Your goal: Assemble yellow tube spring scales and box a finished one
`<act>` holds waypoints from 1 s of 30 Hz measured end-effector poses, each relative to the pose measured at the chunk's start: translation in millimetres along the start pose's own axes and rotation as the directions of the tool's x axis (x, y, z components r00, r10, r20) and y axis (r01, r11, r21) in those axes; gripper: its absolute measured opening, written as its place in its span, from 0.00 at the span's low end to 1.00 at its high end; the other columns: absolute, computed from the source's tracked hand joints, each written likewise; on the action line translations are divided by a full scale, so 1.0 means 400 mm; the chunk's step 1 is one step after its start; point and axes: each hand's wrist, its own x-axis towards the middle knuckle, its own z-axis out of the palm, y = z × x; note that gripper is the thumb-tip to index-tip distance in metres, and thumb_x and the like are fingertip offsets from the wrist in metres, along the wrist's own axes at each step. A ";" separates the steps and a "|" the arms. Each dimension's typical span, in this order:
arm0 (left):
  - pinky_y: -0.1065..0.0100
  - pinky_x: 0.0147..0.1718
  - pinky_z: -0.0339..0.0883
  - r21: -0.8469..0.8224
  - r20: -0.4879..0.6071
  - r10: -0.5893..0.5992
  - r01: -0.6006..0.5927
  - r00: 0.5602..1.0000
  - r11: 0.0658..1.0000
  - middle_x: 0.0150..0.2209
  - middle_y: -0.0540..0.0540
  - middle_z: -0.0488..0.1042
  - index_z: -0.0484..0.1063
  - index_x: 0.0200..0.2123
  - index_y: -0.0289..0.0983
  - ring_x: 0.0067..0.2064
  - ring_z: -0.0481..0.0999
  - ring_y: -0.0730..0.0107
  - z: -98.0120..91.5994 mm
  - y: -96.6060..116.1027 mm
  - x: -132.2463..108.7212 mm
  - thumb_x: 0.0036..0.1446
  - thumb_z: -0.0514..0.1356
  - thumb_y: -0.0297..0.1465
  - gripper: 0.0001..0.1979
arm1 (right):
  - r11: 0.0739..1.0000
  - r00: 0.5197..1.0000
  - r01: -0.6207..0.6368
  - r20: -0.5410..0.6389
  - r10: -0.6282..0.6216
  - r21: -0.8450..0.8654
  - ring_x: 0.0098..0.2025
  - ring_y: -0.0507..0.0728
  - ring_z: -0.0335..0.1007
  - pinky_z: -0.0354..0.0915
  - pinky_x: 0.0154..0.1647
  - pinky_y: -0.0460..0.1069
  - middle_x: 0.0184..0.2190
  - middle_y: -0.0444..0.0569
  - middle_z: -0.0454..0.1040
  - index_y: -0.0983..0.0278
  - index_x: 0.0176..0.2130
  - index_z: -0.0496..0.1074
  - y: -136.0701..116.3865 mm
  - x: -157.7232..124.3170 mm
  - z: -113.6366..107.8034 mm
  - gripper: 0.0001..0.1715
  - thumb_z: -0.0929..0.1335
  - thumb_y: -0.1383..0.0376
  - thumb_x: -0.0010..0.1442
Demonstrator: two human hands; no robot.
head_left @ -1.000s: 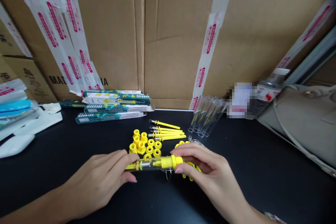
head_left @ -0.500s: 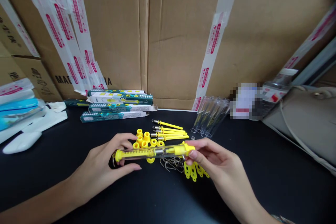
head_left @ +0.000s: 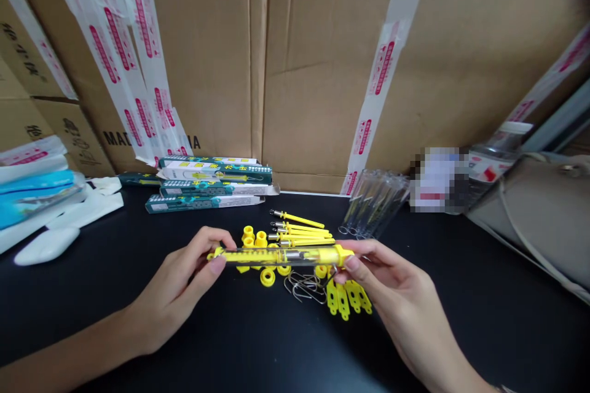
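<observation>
A clear tubular spring scale [head_left: 276, 256] with a yellow graduated rod inside is held level above the black table. My left hand [head_left: 182, 288] pinches its left end between thumb and fingers. My right hand [head_left: 396, 298] grips the yellow cap at its right end, its fingers partly hidden behind. Beyond and below the tube lie yellow collars [head_left: 267, 277], some hidden by it. Yellow rods with metal tips [head_left: 302, 221] lie just behind. Wire hooks [head_left: 304, 287] and flat yellow tabs [head_left: 342, 301] rest under the right side.
Clear empty tubes [head_left: 375, 202] lie at the back right, near a bottle [head_left: 491, 159] and a grey bag [head_left: 544, 215]. Printed boxes [head_left: 212, 187] are stacked at the back left. White-and-blue packages [head_left: 37, 196] sit far left. A large taped cardboard box [head_left: 313, 104] walls off the back.
My left hand has gone from loosely around the scale's left end, fingers apart, to pinching it. The scale is slightly higher and further right in view; the camera view has shifted a little.
</observation>
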 end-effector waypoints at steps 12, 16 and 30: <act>0.74 0.18 0.65 -0.355 0.032 -0.112 0.116 0.993 0.928 0.22 0.56 0.72 0.65 0.43 0.42 0.22 0.72 0.70 0.004 -0.043 0.027 0.73 0.53 0.48 0.16 | 0.999 0.999 -0.044 0.000 0.044 0.017 0.31 0.55 0.79 0.75 0.36 0.47 0.26 0.47 0.80 0.62 0.40 0.85 0.010 0.003 -0.005 0.19 0.80 0.52 0.55; 0.70 0.21 0.71 -0.302 -0.070 -0.103 0.077 0.992 0.950 0.33 0.51 0.78 0.66 0.44 0.42 0.25 0.76 0.70 0.003 -0.043 0.025 0.73 0.53 0.46 0.15 | 0.998 0.998 -0.055 0.013 0.055 0.026 0.30 0.54 0.78 0.74 0.36 0.46 0.26 0.46 0.80 0.61 0.40 0.84 0.012 0.004 -0.008 0.18 0.80 0.52 0.56; 0.69 0.22 0.72 -0.632 -0.186 -0.323 0.138 0.928 0.762 0.32 0.49 0.73 0.69 0.32 0.39 0.34 0.75 0.64 -0.007 -0.022 0.071 0.61 0.63 0.33 0.07 | 0.999 0.998 -0.041 -0.055 0.043 0.024 0.29 0.56 0.77 0.75 0.34 0.49 0.26 0.48 0.81 0.61 0.37 0.85 0.004 0.007 -0.006 0.20 0.82 0.51 0.51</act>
